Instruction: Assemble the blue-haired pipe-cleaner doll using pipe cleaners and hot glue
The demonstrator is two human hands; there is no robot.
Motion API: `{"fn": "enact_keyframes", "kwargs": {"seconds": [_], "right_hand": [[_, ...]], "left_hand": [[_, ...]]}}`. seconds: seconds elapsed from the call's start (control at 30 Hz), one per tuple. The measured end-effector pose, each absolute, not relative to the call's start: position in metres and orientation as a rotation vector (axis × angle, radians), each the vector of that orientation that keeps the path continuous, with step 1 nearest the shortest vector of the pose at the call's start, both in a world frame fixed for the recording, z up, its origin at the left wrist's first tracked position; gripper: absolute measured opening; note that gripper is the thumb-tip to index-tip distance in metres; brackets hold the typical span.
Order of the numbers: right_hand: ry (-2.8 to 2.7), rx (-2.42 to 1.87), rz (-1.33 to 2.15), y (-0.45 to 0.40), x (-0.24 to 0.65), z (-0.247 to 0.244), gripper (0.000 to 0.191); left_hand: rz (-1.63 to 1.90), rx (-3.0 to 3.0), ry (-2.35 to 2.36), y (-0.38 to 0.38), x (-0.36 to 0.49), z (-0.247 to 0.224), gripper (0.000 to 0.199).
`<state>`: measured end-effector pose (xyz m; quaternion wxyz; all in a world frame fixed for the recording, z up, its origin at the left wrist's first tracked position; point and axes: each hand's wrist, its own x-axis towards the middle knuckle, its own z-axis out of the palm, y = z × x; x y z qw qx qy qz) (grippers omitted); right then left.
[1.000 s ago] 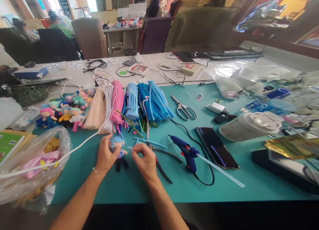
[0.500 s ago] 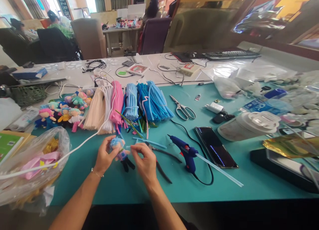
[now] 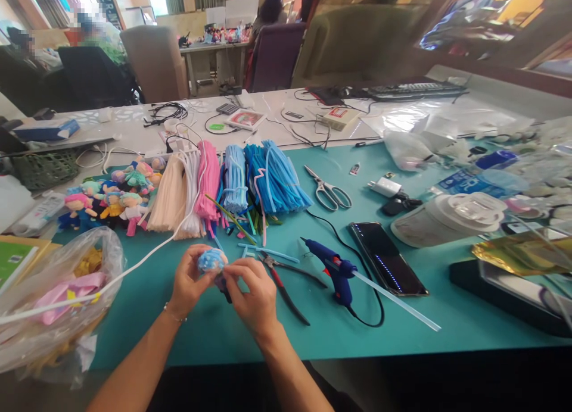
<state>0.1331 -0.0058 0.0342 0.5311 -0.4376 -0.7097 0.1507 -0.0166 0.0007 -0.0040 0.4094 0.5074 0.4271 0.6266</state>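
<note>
A small doll with blue hair (image 3: 211, 261) is held up over the green mat, its lower body mostly hidden by fingers. My left hand (image 3: 191, 281) is closed around the doll's head from the left. My right hand (image 3: 252, 290) pinches at the doll's right side, with thumb and index finger together against it; whether a small piece is between them cannot be made out. Just beyond the hands lie short light-blue stems (image 3: 272, 252) and pliers with red and black handles (image 3: 286, 290). A blue glue gun (image 3: 333, 269) with a clear stick rests to the right.
Bundles of coloured stems (image 3: 235, 177) and several finished dolls (image 3: 111, 200) stand behind. Scissors (image 3: 329, 192), a phone (image 3: 388, 258) and a white cup (image 3: 447, 218) are at the right. A plastic bag (image 3: 67, 293) lies left, under a white cable (image 3: 147, 258). People sit in the background.
My right hand has moved left against the doll, which is now turned with more blue hair facing the camera. The short light-blue piece at my right fingertips no longer shows.
</note>
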Motion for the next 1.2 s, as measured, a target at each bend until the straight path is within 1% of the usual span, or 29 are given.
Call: {"fn": "enact_keyframes", "kwargs": {"seconds": [0.1,0.47,0.87,0.97,1.13,1.2], "right_hand": [[-1.705,-1.061,0.339,-0.004,0.132,0.036,0.011],[-1.647,-1.124,0.335,-0.002,0.126,0.042,0.015],[-1.62,-1.161,0.34,-0.002,0.122,0.043,0.017],[-1.598,-1.166,0.404,-0.003,0.122,0.044,0.017],[-1.5,-1.15,0.721,-0.004,0.133,0.051,0.014],[-1.457,-1.153,0.776,-0.003,0.139,0.055,0.015]], "left_hand": [[1.583,1.303,1.036,0.0,-0.018,-0.005,0.033],[1.548,1.349,1.137,-0.002,-0.016,-0.002,0.033],[1.565,1.423,1.13,-0.003,-0.016,-0.001,0.032],[1.57,1.415,1.123,-0.002,-0.017,0.001,0.033],[1.483,1.295,1.15,-0.002,-0.018,0.003,0.033],[1.449,1.243,1.169,-0.003,-0.018,0.004,0.034]]}}
